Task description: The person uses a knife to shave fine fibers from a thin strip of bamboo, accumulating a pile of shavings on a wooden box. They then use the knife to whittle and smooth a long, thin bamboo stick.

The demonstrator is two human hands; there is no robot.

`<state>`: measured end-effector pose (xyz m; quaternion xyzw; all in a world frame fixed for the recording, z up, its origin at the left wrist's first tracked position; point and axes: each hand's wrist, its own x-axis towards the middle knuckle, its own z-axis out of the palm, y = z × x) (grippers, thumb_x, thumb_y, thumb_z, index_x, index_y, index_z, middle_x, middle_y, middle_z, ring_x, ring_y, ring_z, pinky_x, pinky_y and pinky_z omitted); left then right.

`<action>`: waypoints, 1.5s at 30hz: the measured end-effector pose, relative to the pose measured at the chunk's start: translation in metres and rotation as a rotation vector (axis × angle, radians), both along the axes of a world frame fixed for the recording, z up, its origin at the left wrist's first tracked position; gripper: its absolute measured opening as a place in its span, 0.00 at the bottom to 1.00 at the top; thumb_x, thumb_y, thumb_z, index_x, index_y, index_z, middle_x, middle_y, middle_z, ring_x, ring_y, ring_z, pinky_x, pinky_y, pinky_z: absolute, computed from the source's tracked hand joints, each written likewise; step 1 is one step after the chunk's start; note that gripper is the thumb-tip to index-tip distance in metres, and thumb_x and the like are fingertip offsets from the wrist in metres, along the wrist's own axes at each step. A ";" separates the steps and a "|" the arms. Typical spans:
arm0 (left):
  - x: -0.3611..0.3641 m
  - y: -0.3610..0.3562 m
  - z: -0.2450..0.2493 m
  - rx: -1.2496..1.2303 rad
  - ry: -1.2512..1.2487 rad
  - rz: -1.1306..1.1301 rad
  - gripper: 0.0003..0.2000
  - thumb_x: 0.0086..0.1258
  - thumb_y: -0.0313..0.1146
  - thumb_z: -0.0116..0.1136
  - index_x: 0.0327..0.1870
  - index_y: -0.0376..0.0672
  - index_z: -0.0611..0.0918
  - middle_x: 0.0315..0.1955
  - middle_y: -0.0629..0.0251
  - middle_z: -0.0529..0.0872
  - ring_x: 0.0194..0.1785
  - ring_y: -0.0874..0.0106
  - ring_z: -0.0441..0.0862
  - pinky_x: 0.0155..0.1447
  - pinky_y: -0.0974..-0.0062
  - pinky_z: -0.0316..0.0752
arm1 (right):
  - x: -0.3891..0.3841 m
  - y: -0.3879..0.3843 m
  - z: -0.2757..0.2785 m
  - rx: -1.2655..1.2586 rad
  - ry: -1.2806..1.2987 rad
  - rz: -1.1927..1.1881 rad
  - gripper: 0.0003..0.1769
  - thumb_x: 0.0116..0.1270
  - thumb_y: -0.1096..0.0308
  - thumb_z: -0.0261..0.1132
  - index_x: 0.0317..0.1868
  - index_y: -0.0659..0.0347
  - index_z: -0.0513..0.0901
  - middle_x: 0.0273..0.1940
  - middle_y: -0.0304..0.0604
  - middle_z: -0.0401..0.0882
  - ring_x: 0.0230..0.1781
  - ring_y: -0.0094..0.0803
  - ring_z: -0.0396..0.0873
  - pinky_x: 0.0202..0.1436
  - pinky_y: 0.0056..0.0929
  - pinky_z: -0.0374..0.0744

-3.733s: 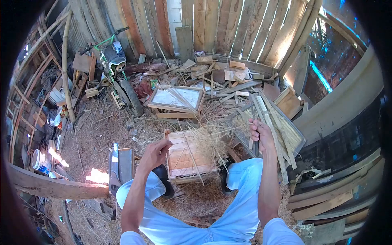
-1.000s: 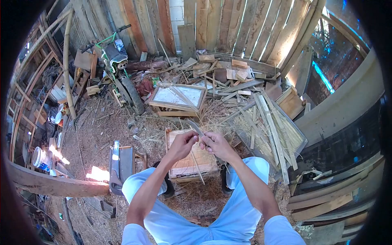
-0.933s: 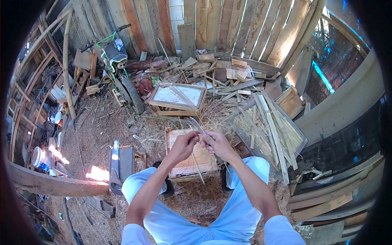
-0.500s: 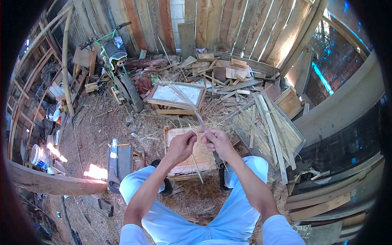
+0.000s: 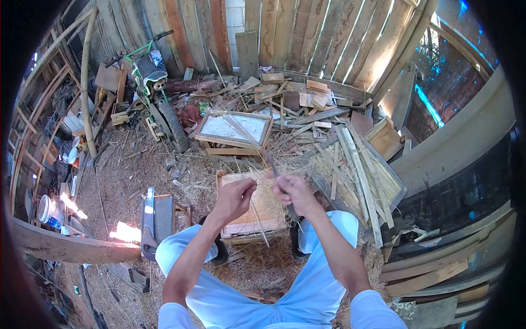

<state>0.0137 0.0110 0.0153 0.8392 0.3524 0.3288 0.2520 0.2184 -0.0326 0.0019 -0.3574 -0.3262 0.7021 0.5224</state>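
Knife (image 5: pixel 273 165) above the far right corner of the wooden box (image 5: pixel 239 227). The right hand (image 5: pixel 294 193) is closed round its handle; the left hand (image 5: pixel 234 198), fingers curled, lies just beside it, and whether it grips anything cannot be told. The knife is probably light and stiff, the blade narrow and sharp, the dark handle the proper place of hold. Its long axis runs obliquely, handle toward the person, tip away and slightly left, toward the framed panel (image 5: pixel 219 129).

A dark-handled knife (image 5: pixel 292 210) slants — its thin blade (image 5: pixel 272 165) pointing forward.
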 end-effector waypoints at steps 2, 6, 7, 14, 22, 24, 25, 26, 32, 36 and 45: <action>0.006 -0.006 0.008 0.024 -0.014 -0.011 0.03 0.65 0.26 0.54 0.35 0.38 0.79 0.26 0.54 0.82 0.29 0.55 0.81 0.31 0.64 0.72 | -0.015 -0.003 -0.004 0.021 0.016 0.105 0.19 0.72 0.59 0.57 0.55 0.64 0.75 0.29 0.32 0.73 0.17 0.13 0.61 0.19 0.13 0.60; -0.007 0.002 -0.001 0.017 -0.020 -0.012 0.03 0.65 0.26 0.54 0.35 0.38 0.79 0.24 0.55 0.81 0.27 0.58 0.80 0.30 0.67 0.71 | 0.005 0.007 -0.006 -0.016 0.013 -0.026 0.18 0.72 0.59 0.57 0.52 0.65 0.75 0.27 0.32 0.72 0.17 0.13 0.60 0.18 0.13 0.60; -0.013 0.004 0.004 -0.046 0.008 -0.002 0.02 0.65 0.26 0.54 0.35 0.38 0.79 0.24 0.55 0.80 0.25 0.60 0.79 0.29 0.68 0.71 | 0.016 0.010 -0.005 0.012 0.005 -0.085 0.19 0.72 0.59 0.57 0.52 0.67 0.74 0.26 0.32 0.71 0.16 0.13 0.60 0.18 0.13 0.60; -0.009 0.001 -0.009 -0.011 -0.055 -0.011 0.02 0.65 0.26 0.54 0.35 0.38 0.78 0.23 0.56 0.79 0.23 0.61 0.77 0.29 0.69 0.70 | 0.020 0.002 0.002 0.033 0.016 -0.046 0.21 0.73 0.59 0.55 0.56 0.69 0.72 0.27 0.32 0.71 0.17 0.12 0.60 0.19 0.11 0.60; 0.000 -0.001 -0.002 -0.005 -0.010 -0.045 0.03 0.65 0.25 0.55 0.36 0.37 0.79 0.26 0.55 0.81 0.30 0.57 0.80 0.33 0.65 0.72 | -0.005 0.003 -0.002 -0.023 -0.006 0.111 0.20 0.73 0.59 0.55 0.56 0.68 0.74 0.29 0.31 0.72 0.18 0.12 0.60 0.20 0.11 0.60; -0.002 0.001 -0.005 0.026 -0.046 -0.035 0.03 0.65 0.25 0.55 0.36 0.37 0.79 0.26 0.55 0.81 0.29 0.57 0.79 0.33 0.65 0.72 | 0.004 0.004 0.002 -0.037 -0.032 0.042 0.21 0.73 0.60 0.55 0.55 0.70 0.73 0.28 0.31 0.72 0.18 0.12 0.60 0.20 0.11 0.60; -0.005 0.002 -0.006 0.054 -0.078 -0.029 0.03 0.64 0.25 0.55 0.35 0.37 0.79 0.26 0.55 0.81 0.29 0.57 0.79 0.32 0.66 0.72 | 0.010 0.003 0.004 -0.039 -0.033 0.040 0.21 0.73 0.60 0.55 0.55 0.70 0.73 0.28 0.31 0.72 0.18 0.12 0.60 0.20 0.11 0.60; -0.010 0.003 -0.007 0.052 -0.076 -0.033 0.03 0.64 0.25 0.55 0.35 0.37 0.79 0.26 0.55 0.81 0.29 0.57 0.79 0.32 0.66 0.72 | 0.018 0.004 0.007 -0.024 -0.054 -0.016 0.21 0.73 0.60 0.56 0.54 0.71 0.73 0.27 0.31 0.72 0.18 0.12 0.60 0.19 0.11 0.60; -0.025 0.005 -0.002 0.038 0.010 -0.069 0.02 0.64 0.25 0.56 0.35 0.37 0.78 0.26 0.56 0.80 0.28 0.58 0.79 0.31 0.68 0.71 | 0.045 0.005 0.005 -0.006 -0.050 -0.112 0.20 0.71 0.60 0.58 0.52 0.71 0.75 0.26 0.31 0.71 0.17 0.13 0.60 0.18 0.12 0.59; -0.050 0.009 0.008 -0.065 0.031 0.019 0.03 0.64 0.26 0.55 0.36 0.38 0.78 0.27 0.55 0.81 0.31 0.56 0.80 0.35 0.65 0.73 | 0.081 0.005 0.008 -0.022 -0.036 -0.322 0.21 0.72 0.60 0.57 0.54 0.72 0.72 0.25 0.30 0.69 0.17 0.12 0.59 0.17 0.12 0.59; -0.032 0.012 0.001 -0.056 0.022 0.000 0.04 0.64 0.25 0.55 0.37 0.36 0.79 0.29 0.55 0.82 0.33 0.57 0.81 0.35 0.67 0.73 | 0.045 0.000 0.000 0.025 0.096 -0.107 0.20 0.71 0.60 0.57 0.55 0.68 0.74 0.28 0.32 0.72 0.18 0.13 0.61 0.19 0.12 0.61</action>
